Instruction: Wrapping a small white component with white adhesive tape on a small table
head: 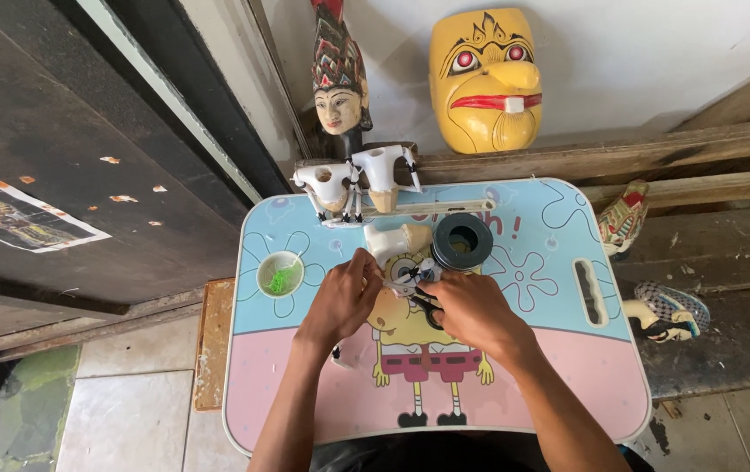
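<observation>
Head view shows both hands meeting over a small white puppet part [405,278] at the middle of a child's lap table [567,385] printed with a cartoon figure. The left hand [346,295] pinches the part from its left side, fingers closed on it, apparently to keep it steady. The right hand [471,308] closes in from the other side, and black scissors [427,308] show just under its fingers; it seems to hold them, though the grip itself is partly hidden. The part thus lies between the two sets of fingertips, raised slightly off the table surface as far as can be told. Just beyond the grip lie a pale wooden piece [397,239] and a roll of black tape [462,242], close enough to be reached without shifting. Further beyond stand white puppet torsos [357,179] on a strip. To the left of the left hand sits a small green cup [280,274] with green bits inside. Against the wall behind are a carved puppet head [337,83] and a yellow mask [485,77].
</observation>
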